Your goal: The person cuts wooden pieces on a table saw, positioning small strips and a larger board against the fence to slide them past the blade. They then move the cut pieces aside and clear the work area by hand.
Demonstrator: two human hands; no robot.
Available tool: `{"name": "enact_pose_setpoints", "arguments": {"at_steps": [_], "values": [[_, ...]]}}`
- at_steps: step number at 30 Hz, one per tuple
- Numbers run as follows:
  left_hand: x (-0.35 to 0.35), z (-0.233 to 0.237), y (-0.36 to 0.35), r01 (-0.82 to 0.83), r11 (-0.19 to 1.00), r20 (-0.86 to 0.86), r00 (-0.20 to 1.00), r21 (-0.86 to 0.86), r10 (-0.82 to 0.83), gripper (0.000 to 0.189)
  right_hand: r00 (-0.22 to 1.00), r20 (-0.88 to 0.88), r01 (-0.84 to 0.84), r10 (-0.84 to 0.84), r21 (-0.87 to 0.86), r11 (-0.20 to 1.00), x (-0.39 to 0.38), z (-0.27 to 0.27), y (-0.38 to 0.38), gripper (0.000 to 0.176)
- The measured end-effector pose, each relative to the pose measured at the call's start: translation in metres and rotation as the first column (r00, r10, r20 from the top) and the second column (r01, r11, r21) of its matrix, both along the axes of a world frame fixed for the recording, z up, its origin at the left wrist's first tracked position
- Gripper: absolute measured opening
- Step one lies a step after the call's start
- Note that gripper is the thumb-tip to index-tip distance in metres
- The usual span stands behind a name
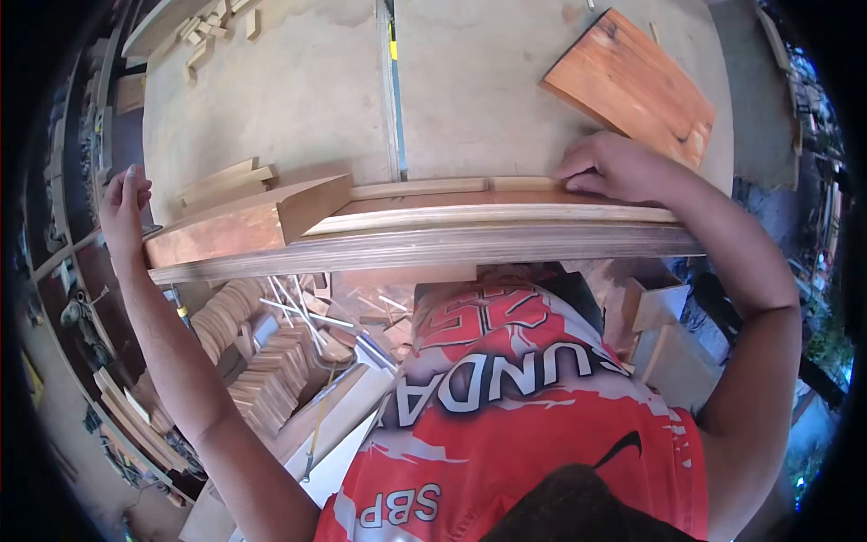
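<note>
My left hand is raised at the far left, beside the end of a thick wooden block, its fingers curled together; whether something small is between them is hidden. The block lies at the left of the table's front edge. My right hand rests at the right on a long reddish-brown board along that edge, fingers curled, their tips partly hidden. Thin light strips lie along the back of this board, one reaching to my right hand. Behind that hand lies a wide orange-brown board.
Small wood offcuts lie at the table's back left. A metal bar with yellow marks crosses the tabletop. Beneath the front edge are stacked wood pieces. Shelves stand at the left.
</note>
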State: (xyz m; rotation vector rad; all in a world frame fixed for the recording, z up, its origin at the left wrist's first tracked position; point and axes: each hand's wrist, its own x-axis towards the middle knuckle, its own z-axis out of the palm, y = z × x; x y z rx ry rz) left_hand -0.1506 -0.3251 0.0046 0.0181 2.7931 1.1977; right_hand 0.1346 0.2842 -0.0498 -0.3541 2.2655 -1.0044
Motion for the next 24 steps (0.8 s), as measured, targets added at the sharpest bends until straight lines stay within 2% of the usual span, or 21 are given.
{"name": "enact_pose_setpoints", "arguments": {"at_steps": [2,3,5,8,12,13,14,15,16,18,19,20,21,23,24], "values": [[0.001,0.000,0.004,-0.022,0.999,-0.016,1.000,-0.026,0.022,0.031,0.994,-0.057,-0.090,0.098,0.131,0.987,-0.009,-0.012,-0.013,0.011],[0.001,0.001,0.006,-0.018,1.000,-0.016,1.000,-0.025,0.017,0.031,0.994,-0.057,-0.086,0.094,0.132,0.987,-0.013,-0.014,-0.016,0.011],[0.002,0.002,0.005,-0.045,0.998,-0.019,0.999,-0.052,0.044,0.031,0.994,0.089,-0.081,0.065,0.181,0.980,-0.021,-0.016,-0.024,0.008],[-0.003,-0.002,-0.002,-0.038,0.997,-0.020,0.999,-0.069,0.037,0.031,0.987,0.139,-0.117,0.083,0.261,0.958,-0.031,-0.012,-0.034,0.006],[0.009,0.006,0.008,-0.007,1.000,-0.085,0.996,0.001,0.007,0.029,0.994,0.063,-0.106,0.091,0.286,0.952,-0.035,-0.002,-0.040,0.010],[0.021,0.011,0.019,-0.068,0.966,-0.213,0.969,0.251,0.123,0.028,0.992,0.088,-0.106,0.085,0.264,0.959,-0.035,-0.005,-0.040,0.011],[0.035,0.019,0.036,-0.084,0.867,-0.304,0.916,0.491,0.261,0.028,0.991,0.111,-0.106,0.081,0.242,0.965,-0.037,-0.008,-0.039,0.012],[0.063,0.031,0.071,-0.055,0.917,-0.419,0.877,0.395,0.233,0.029,0.992,0.097,-0.099,0.078,0.237,0.966,-0.037,-0.014,-0.037,0.012],[0.095,0.040,0.106,0.061,0.963,-0.541,0.835,0.262,0.094,0.027,0.992,0.077,-0.119,0.104,0.234,0.965,-0.036,-0.019,-0.037,0.012],[0.165,0.050,0.180,0.340,0.934,-0.568,0.792,0.109,-0.222,0.027,0.989,0.054,-0.145,0.136,0.229,0.962,-0.036,-0.021,-0.034,0.012],[0.198,0.040,0.218,0.452,0.883,-0.490,0.802,0.122,-0.342,0.029,0.986,0.050,-0.169,0.162,0.228,0.959,-0.037,-0.021,-0.034,0.011],[0.212,0.046,0.262,0.675,0.737,-0.362,0.695,0.031,-0.621,0.030,0.981,0.044,-0.192,0.187,0.225,0.955,-0.037,-0.021,-0.035,0.011],[0.221,0.045,0.302,0.753,0.658,-0.180,0.643,-0.028,-0.744,0.035,0.981,0.036,-0.194,0.191,0.219,0.956,-0.038,-0.018,-0.036,0.011],[0.225,0.002,0.342,0.818,0.572,-0.046,0.570,-0.068,-0.820,0.039,0.969,0.060,-0.246,0.239,0.311,0.918,-0.038,-0.014,-0.036,0.023],[0.224,-0.015,0.351,0.835,0.546,0.012,0.548,-0.072,-0.836,0.042,0.981,-0.137,-0.099,0.134,0.240,0.966,-0.034,-0.014,-0.025,0.027]]}}
